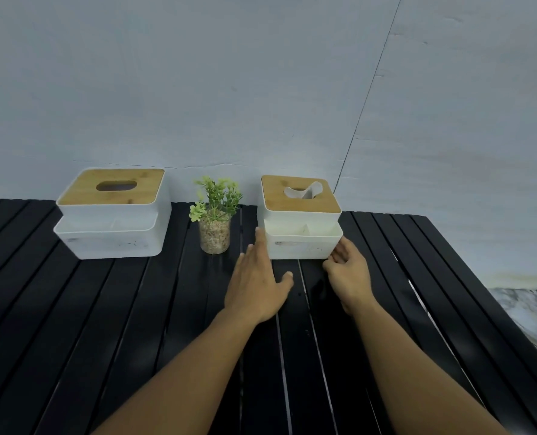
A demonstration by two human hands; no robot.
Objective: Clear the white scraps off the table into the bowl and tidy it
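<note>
The black slatted table (104,324) stood against a pale grey wall (229,89) and carried three items in a row along its far edge. At the right of the row stood a white plastic tissue box with a front tray (301,246), closed by a bamboo lid (298,199). A white tissue (305,190) protruded upward through the lid slot. The front tray was divided into compartments; their contents could not be determined. The left hand (257,284) lay palm-down over the table just left of this box. Its fingers (259,238) were straight and pressed together, with the tips touching the left side wall of the box. The thumb was spread away toward the right and stayed clear of the front face. The right hand (348,271) held the lower right front corner of the same box. Its fingers were curled round that corner, with the thumb tip at the base of the front face. Both forearms extended from the near edge of the table. At the left of the row stood a second white plastic tissue box (110,240), well apart from the first, with its bamboo lid's oval slot (116,185) open. Between the two boxes stood a clear glass jar of pebbles (214,238) holding a small green plant (218,196), upright and touching neither box.
</note>
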